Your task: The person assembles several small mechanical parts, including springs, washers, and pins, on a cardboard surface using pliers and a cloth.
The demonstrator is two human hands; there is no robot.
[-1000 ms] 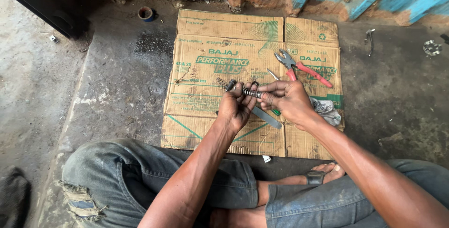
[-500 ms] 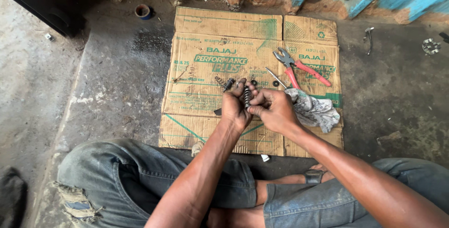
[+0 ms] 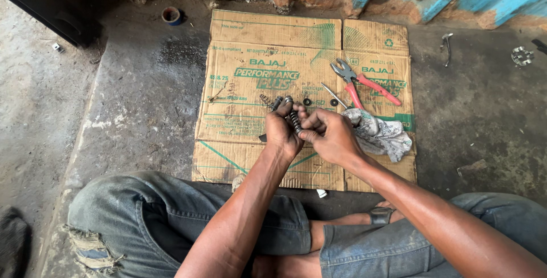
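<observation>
Person is sitting cross-legged; left hand [image 3: 283,133] and right hand [image 3: 330,135] are both gripping a small coil spring [image 3: 294,121] above the cardboard sheet's [image 3: 250,44] near edge. Fitting looks unfinished. Rag [image 3: 379,133], red-handled pliers [image 3: 364,83] are lying toward its right edge.

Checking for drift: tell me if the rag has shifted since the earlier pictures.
Cannot tell: the rag lies right of the hands, below the red-handled pliers, as before; only more is uncovered.
</observation>
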